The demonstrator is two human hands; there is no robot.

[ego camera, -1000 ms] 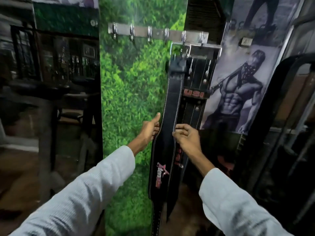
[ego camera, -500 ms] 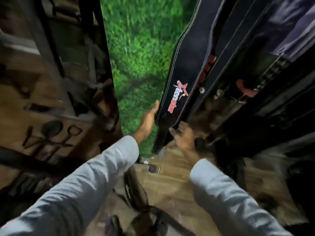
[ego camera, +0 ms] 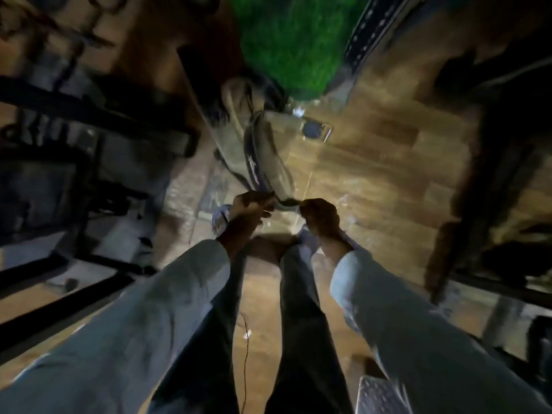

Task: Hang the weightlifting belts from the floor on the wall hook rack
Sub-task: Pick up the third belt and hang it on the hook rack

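Observation:
A weightlifting belt (ego camera: 257, 150), dark outside and tan inside, lies curled on the wooden floor (ego camera: 373, 174) below the green wall panel (ego camera: 292, 46). Its buckle (ego camera: 315, 130) lies off to the right near the wall. My left hand (ego camera: 249, 206) and my right hand (ego camera: 321, 216) are both down at the belt's near end, with fingers curled round its strap. At the top right, the lower tip of a hung black belt (ego camera: 366, 28) dangles by the wall. The hook rack is out of view. The frame is blurred.
Dark gym machine frames stand to the left (ego camera: 89, 121) and to the right (ego camera: 478, 180). My legs and sandalled feet (ego camera: 301, 294) are right below my hands. A thin cord (ego camera: 245, 348) lies on the floor between my legs.
My view swung down from the hung belts and rack to the floor. Both hands left the hung black belt, dropped low and took hold of the belt lying on the floor.

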